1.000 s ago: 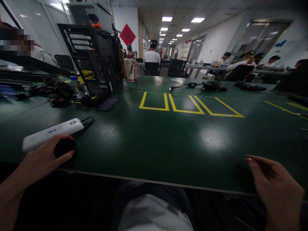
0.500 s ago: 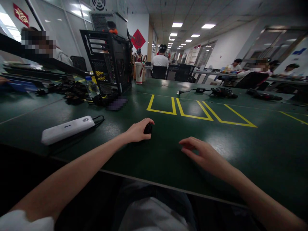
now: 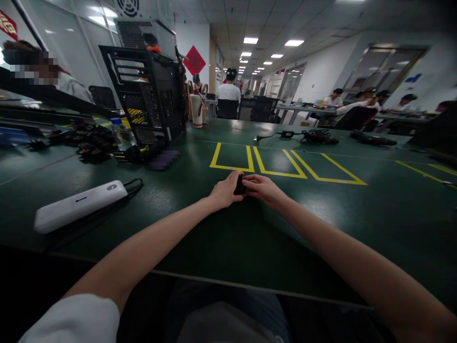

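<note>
Close to the yellow tape marks, a small black object [image 3: 239, 186] is held over the green table [image 3: 214, 243]; its exact kind cannot be made out. My left hand [image 3: 225, 191] grips it from the left, thumb below and fingers above. From the right, my right hand [image 3: 263, 189] has its fingertips closed against the same object. The two hands almost meet, and their fingers cover most of the object's surface.
A long white device [image 3: 80, 205] with a black cord lies to the left. Behind it are a black computer case [image 3: 146, 90], a plastic bottle [image 3: 123, 135] and a white cup [image 3: 196, 110]. Yellow tape marks [image 3: 280, 173] and coiled black cables [image 3: 319, 136] lie beyond my hands.
My left hand has carried the black object to the right. My right hand has come in from the right, and its fingers now meet the object. The view has shifted slightly.
</note>
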The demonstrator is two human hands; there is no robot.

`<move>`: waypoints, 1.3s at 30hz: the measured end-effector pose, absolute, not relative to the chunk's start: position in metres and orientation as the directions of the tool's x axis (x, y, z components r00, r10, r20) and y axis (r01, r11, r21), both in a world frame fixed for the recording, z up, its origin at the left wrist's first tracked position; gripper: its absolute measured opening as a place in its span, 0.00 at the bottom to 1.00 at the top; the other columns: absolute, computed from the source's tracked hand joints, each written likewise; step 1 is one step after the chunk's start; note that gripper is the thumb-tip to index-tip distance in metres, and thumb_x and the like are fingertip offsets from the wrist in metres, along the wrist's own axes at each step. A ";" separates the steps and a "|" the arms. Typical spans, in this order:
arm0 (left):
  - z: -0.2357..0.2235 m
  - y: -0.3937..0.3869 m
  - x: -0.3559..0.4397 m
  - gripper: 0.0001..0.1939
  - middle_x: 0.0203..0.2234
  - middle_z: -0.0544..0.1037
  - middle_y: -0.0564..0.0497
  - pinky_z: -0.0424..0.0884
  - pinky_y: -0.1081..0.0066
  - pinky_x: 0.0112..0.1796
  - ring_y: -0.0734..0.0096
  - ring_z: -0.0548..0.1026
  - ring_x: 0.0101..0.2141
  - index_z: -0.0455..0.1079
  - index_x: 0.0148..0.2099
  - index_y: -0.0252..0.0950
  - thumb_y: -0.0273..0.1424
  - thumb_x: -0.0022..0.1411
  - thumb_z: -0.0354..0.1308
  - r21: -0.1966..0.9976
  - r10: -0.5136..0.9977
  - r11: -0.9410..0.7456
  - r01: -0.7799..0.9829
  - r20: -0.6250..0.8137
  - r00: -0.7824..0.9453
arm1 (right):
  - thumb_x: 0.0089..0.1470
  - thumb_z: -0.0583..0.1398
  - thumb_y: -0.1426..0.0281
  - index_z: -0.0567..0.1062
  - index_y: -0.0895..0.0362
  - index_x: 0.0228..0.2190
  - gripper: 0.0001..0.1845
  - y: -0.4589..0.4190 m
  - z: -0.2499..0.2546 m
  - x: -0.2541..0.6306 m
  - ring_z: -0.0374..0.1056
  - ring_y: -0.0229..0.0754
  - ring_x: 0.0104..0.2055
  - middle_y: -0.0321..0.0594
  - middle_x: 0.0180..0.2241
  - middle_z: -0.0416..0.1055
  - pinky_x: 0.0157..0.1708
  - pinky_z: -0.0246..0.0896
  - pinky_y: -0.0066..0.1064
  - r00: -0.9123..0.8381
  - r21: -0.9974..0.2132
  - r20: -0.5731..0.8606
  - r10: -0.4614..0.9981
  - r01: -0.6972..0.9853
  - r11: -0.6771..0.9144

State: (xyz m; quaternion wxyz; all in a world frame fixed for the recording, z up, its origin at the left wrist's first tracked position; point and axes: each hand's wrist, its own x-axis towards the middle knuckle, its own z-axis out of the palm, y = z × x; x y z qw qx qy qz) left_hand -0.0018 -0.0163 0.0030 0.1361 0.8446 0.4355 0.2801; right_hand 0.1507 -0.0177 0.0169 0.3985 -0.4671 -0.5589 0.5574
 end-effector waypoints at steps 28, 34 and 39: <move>-0.001 -0.011 0.006 0.30 0.49 0.57 0.44 0.57 0.57 0.45 0.58 0.59 0.46 0.43 0.54 0.37 0.40 0.53 0.50 0.243 0.585 -0.804 0.543 0.487 0.648 | 0.40 0.60 0.70 0.67 0.54 0.33 0.13 -0.023 -0.008 0.178 0.65 0.37 0.38 0.35 0.34 0.67 0.42 0.61 0.34 -0.274 -0.898 0.390 0.879 0.098 0.428; -0.004 -0.011 0.008 0.31 0.49 0.58 0.45 0.50 0.56 0.47 0.55 0.53 0.50 0.45 0.54 0.38 0.40 0.51 0.52 0.202 0.618 -0.763 0.614 0.506 0.602 | 0.40 0.60 0.70 0.67 0.55 0.33 0.13 -0.021 -0.009 0.177 0.65 0.37 0.39 0.35 0.35 0.66 0.43 0.60 0.33 -0.274 -0.906 0.388 0.880 0.065 0.419; -0.006 -0.008 0.007 0.29 0.49 0.58 0.45 0.45 0.59 0.50 0.61 0.57 0.50 0.43 0.54 0.38 0.37 0.52 0.51 0.240 0.602 -0.789 0.566 0.489 0.631 | 0.39 0.61 0.72 0.66 0.55 0.33 0.15 -0.023 -0.009 0.178 0.66 0.38 0.39 0.35 0.35 0.66 0.43 0.61 0.34 -0.279 -0.911 0.375 0.884 0.064 0.407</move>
